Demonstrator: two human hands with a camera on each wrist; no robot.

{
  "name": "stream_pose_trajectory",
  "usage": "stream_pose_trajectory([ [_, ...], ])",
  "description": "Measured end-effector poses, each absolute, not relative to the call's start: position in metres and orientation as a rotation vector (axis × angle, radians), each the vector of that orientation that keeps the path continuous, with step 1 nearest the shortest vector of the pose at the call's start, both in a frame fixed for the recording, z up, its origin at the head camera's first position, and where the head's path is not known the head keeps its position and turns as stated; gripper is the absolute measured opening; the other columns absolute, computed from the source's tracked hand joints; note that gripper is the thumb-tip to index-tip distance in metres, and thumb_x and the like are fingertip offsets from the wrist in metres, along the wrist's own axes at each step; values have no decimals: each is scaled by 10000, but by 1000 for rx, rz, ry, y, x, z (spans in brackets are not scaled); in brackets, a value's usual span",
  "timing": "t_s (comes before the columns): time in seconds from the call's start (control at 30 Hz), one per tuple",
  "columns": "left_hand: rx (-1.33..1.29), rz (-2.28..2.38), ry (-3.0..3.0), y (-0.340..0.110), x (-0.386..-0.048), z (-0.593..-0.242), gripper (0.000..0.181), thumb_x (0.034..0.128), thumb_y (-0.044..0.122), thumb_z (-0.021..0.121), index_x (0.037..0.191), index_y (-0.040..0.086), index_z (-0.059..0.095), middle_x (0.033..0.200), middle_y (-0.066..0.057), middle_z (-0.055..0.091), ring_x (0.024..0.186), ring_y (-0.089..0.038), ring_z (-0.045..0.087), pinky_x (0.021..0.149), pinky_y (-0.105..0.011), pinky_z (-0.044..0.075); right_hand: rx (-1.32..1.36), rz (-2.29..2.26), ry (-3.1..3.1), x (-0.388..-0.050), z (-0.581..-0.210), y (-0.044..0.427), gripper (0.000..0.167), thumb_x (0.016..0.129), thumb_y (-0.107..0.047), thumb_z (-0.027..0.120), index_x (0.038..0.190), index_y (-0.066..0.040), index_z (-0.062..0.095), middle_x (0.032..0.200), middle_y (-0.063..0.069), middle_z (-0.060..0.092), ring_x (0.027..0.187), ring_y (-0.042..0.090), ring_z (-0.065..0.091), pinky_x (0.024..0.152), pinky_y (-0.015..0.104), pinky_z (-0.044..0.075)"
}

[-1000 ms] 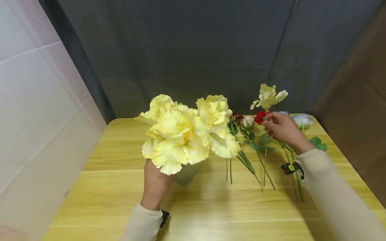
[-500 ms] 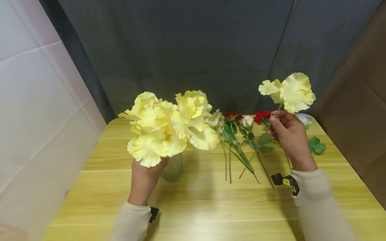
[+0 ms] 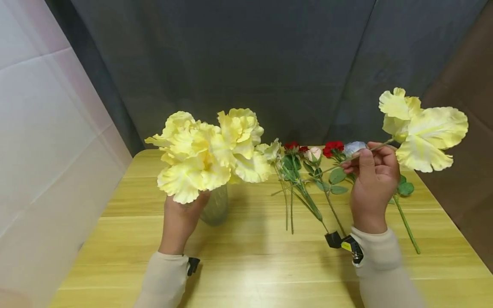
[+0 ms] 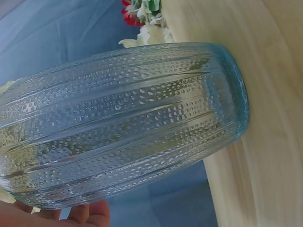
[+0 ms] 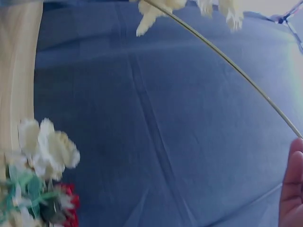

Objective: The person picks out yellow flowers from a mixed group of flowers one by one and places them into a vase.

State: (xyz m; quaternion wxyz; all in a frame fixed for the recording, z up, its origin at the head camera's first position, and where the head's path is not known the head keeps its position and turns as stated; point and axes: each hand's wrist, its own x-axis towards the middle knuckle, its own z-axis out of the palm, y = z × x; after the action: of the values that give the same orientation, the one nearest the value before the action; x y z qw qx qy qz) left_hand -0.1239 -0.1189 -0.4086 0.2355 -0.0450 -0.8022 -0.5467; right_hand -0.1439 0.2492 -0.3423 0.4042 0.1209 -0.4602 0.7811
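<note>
My left hand (image 3: 181, 222) grips a ribbed clear glass vase (image 3: 215, 209) near its top. In the left wrist view, the fingertips (image 4: 97, 213) lie against the side of the vase, whose base stands at the wooden surface. Big ruffled yellow flowers (image 3: 204, 158) spread over the mouth of the vase and hide it. At the right, my right hand (image 3: 373, 192) pinches the long thin stem of a single yellow flower (image 3: 427, 132) between thumb and fingers. That bloom leans to the right, and its stem (image 5: 232, 64) slants down leftward toward the vase side.
Loose artificial flowers lie along the back of the wooden table (image 3: 246, 273): a pale cream bloom (image 3: 271, 150), a pink rose (image 3: 313, 154), a red flower (image 3: 333, 149) and a pale blue flower (image 3: 354, 148). A green stem (image 3: 406, 224) lies at right. Dark cloth (image 3: 231, 64) hangs behind.
The single flower has gone from upright to tilted rightward as my right hand turned and moved slightly right. My left hand has shifted left with the vase and its yellow flowers.
</note>
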Motion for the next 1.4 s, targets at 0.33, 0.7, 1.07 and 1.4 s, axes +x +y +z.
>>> stream_pose_trajectory([
  [0.33, -148, -1571, -2162, -118, -124, -410, 530, 878, 133, 774, 1345, 99, 526, 1228, -14, 615, 1159, -137, 548, 1001, -378, 426, 355, 2030, -838, -139, -342, 213, 184, 952, 13, 625, 1040, 99, 488, 774, 236, 593, 555, 299, 642, 546, 313, 551],
  [0.7, -116, -1567, -2165, -118, -122, -408, 568, 855, 86, 786, 1355, 91, 516, 1247, -21, 608, 1169, -143, 542, 1003, -380, 421, 456, 2043, -796, -136, -350, 174, 236, 967, -52, 632, 1059, 91, 469, 813, 245, 603, 612, 314, 666, 580, 346, 561],
  [1.07, -120, -1558, -2161, -117, -122, -410, 567, 863, 79, 775, 1365, 87, 512, 1255, -33, 607, 1178, -168, 543, 1004, -394, 422, 479, 2075, -912, -139, -357, 150, 139, 1008, -44, 554, 1070, 52, 476, 867, 197, 616, 673, 286, 691, 614, 340, 568],
  [1.4, -140, -1524, -2162, -116, -122, -408, 564, 848, 95, 798, 1347, 102, 534, 1235, -18, 604, 1137, -132, 546, 967, -341, 438, 494, 1996, -1333, -145, -358, 136, 131, 1044, -130, 517, 1124, -27, 501, 983, 135, 629, 847, 264, 689, 726, 336, 563],
])
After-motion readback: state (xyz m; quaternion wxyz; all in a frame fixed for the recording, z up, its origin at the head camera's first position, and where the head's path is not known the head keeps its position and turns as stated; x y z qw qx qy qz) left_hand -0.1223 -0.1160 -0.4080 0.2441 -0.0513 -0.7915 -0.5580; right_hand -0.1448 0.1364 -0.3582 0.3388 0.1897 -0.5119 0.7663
